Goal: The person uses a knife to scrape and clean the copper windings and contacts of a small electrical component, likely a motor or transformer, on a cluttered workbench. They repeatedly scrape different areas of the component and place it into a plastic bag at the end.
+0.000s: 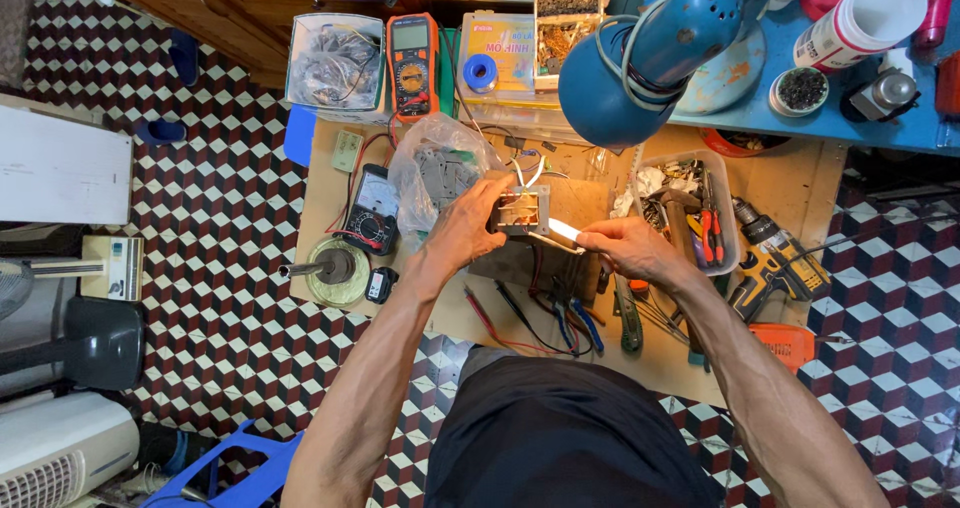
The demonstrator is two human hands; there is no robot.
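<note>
Small transformer (522,211) gripped by left hand (470,226), right hand (622,248) alongside.

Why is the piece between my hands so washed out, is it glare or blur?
Head view: glare, the blue lamp overhead blows out a strip on the small component between left hand and right hand; focus stays sharp, edges bend slightly.

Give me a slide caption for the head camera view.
Left hand holds a small wired metal-framed part; right hand applies a slim pale tool.
</note>
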